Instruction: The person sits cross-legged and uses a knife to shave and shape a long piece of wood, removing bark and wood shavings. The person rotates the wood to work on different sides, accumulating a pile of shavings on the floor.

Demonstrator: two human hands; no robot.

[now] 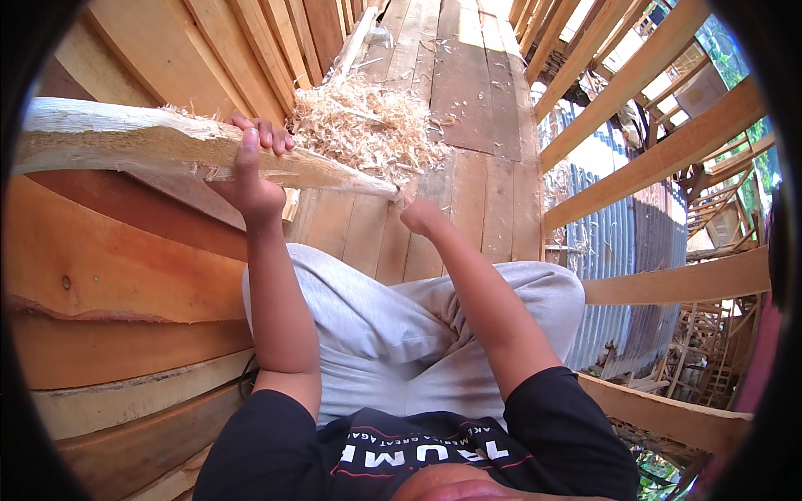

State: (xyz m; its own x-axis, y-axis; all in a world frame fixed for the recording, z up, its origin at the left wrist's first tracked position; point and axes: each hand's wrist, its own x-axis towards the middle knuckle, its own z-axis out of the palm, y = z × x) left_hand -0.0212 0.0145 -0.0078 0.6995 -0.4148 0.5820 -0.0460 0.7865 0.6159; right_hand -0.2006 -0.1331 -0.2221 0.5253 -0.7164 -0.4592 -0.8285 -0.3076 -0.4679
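A long, pale wooden pole (100, 138), rough and partly shaved, reaches in from the left and narrows to a thin end over the floor. My left hand (259, 163) is closed around its middle, the thumb lying on top and the fingers curling over the far side. At the thin end, my right hand (422, 215) is closed in a fist, close against the tip. Its fingers are turned away, so what they hold is hidden. I sit cross-legged in light grey trousers (359, 313), with the pole beyond my knees.
A heap of curled wood shavings (359, 125) lies on the plank floor (472, 196) just past the pole. Wooden boards (125, 259) line my left side. On the right runs a slatted wooden railing (668, 154), with corrugated metal sheets (614, 250) below it.
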